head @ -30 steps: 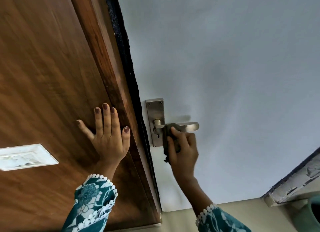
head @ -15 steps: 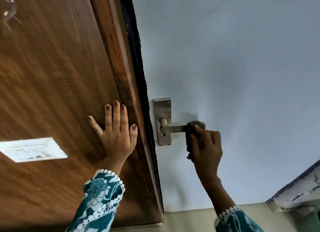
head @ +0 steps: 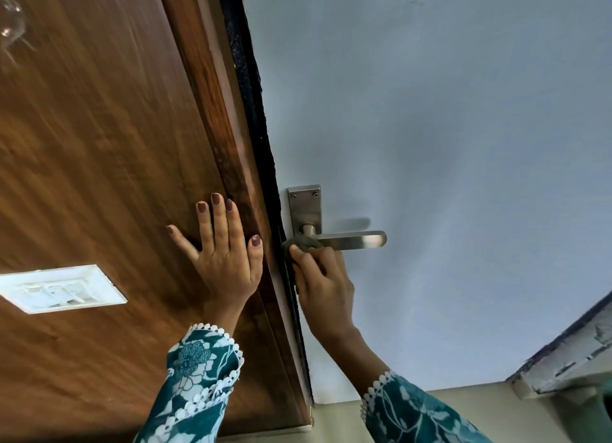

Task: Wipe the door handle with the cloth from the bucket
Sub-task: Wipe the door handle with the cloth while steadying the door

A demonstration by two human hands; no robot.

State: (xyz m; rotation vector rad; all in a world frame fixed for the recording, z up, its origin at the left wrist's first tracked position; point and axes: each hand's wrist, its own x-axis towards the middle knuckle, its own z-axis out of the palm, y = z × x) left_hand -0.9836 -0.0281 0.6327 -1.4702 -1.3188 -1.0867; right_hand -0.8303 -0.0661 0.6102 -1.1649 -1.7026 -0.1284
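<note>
**Now the cloth sits at the inner end of the handle**

Nearest to the camera, two patterned sleeves are seen at the bottom of the view. The left hand (head: 225, 257) is laid flat on the brown wooden panel (head: 99, 177), with its fingers spread a little apart. Nothing is held in it. A white switch plate (head: 63, 288) is fixed to the wood, off to the left of that hand.

A bit further on, the right hand (head: 323, 277) is closed around the cloth (head: 303, 243). The fingers are curled together and the dark cloth is pinched between them. Only a small bunch of cloth is seen above the fingers; the rest is hidden in the hand.

The cloth is pressed against the door handle (head: 351, 239), right where the bar meets the round stem under the back plate (head: 304, 207). The handle is fixed to the pale blue door (head: 447, 144), close to its dark edge.

The one thing that matters for the next rub is this: the bar is laid sideways, and its long free part is stretched out to the right of the fingers. That part is bare and shiny, and nothing is touching it. So a slide to the right, along the bar toward its round tip, is likely what is called for. The right hand is the one for it, as it is already on the handle. The bucket cannot be seen.
</note>
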